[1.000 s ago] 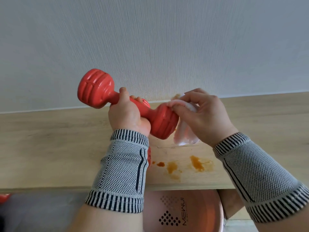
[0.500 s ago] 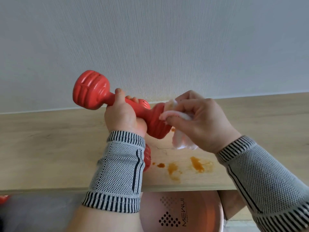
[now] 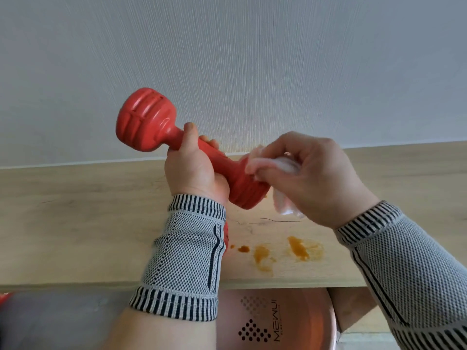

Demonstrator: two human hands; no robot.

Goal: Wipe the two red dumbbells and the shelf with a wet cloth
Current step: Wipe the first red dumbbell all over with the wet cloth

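Above the pale wooden shelf (image 3: pixel 75 223), at the centre of my view, my left hand (image 3: pixel 193 173) grips the handle of a red dumbbell (image 3: pixel 149 120), fingers curled round the bar and thumb pointing up along it. The dumbbell is held clear of the shelf and tilted, 1 ribbed head up toward 10 o'clock against the light textured wall (image 3: pixel 252 59), the other head down toward 4 o'clock. My right hand (image 3: pixel 321 180) pinches a bunched white cloth (image 3: pixel 285 165) and presses it against that lower head, so the 2 hands sit close together with the dumbbell end between them; part of the cloth hangs below my palm toward 5 o'clock. A second red dumbbell (image 3: pixel 226 236) lies on the shelf, mostly hidden behind my left wrist, only a sliver of it showing at the edge of the grey knitted sleeve (image 3: pixel 184 253). On the shelf toward 5 o'clock from my left hand are several orange stains (image 3: pixel 298 248), near the front edge. Below the shelf edge, at 6 o'clock, sits a pink basin (image 3: pixel 290 322) with dark printed lettering and a dot pattern.
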